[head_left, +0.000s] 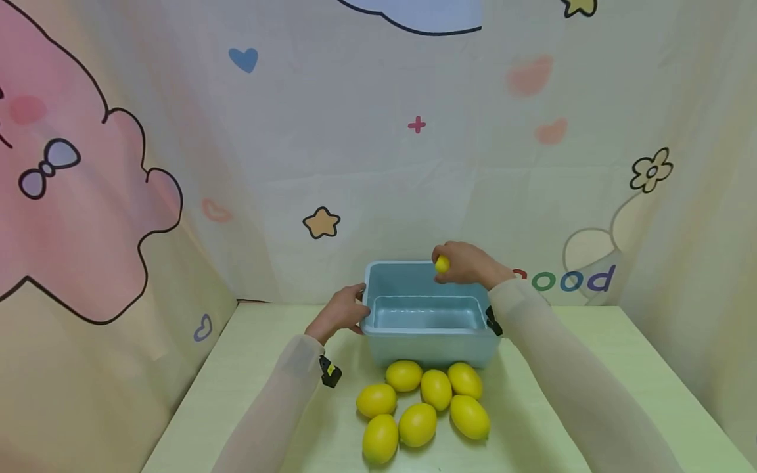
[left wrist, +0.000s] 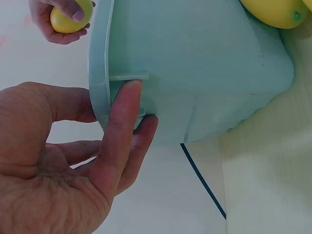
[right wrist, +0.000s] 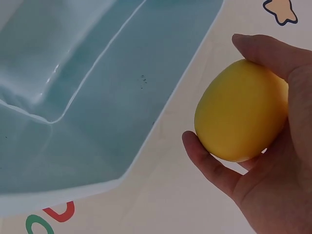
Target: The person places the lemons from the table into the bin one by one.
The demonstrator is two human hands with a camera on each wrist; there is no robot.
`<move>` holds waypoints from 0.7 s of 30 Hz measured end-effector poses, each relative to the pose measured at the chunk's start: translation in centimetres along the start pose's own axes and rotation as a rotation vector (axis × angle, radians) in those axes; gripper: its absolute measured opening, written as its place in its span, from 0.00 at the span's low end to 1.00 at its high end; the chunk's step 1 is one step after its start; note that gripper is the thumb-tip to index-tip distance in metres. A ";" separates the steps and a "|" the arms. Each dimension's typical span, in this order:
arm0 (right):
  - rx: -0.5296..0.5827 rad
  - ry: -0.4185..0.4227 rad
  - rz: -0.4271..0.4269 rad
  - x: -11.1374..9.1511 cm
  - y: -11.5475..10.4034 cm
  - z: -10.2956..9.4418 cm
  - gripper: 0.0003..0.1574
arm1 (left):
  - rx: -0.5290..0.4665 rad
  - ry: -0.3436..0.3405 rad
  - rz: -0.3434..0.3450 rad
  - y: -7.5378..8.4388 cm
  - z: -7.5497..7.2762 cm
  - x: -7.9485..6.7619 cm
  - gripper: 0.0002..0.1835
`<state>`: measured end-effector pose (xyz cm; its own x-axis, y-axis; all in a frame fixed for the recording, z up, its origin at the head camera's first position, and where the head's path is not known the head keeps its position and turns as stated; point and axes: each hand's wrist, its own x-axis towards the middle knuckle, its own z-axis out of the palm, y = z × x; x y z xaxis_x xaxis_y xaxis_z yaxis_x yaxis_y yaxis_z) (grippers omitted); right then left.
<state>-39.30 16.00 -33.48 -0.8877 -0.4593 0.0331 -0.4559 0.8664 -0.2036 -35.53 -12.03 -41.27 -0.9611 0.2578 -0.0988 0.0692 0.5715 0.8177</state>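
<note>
A light blue plastic bin [head_left: 432, 348] stands on the table, its inside bare in the head view. My left hand [head_left: 344, 307] grips the bin's left rim, thumb on one side and fingertips under the outer lip [left wrist: 100, 73] in the left wrist view. Over the bin's far right rim, my right hand [head_left: 467, 263] holds a yellow lemon [right wrist: 241, 111] between thumb and fingers. Several more lemons [head_left: 417, 425] lie in a loose cluster on the table, close in front of the bin.
The pale table [head_left: 254, 394] carries the bin near its back edge. Behind it hangs a printed curtain [head_left: 355, 164] with cartoon shapes and letters, and more of it hangs at both sides. A black strap piece [head_left: 330, 372] sits on the left sleeve.
</note>
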 end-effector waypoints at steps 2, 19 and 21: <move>-0.001 -0.018 0.010 0.2 0.1 0.0 0.24 | 0.004 -0.003 0.004 0.0 -0.1 0.0 0.33; 0.043 -0.119 0.050 1.1 0.5 0.7 0.25 | 0.031 -0.002 0.019 0.4 -0.1 -0.1 0.30; 0.047 -0.126 0.042 1.1 0.5 1.0 0.25 | 0.030 -0.001 0.019 0.3 0.0 -0.1 0.31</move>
<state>-40.48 15.70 -34.48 -0.8895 -0.4462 -0.0986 -0.4124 0.8767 -0.2476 -35.41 -11.94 -41.01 -0.9593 0.2696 -0.0841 0.0954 0.5896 0.8021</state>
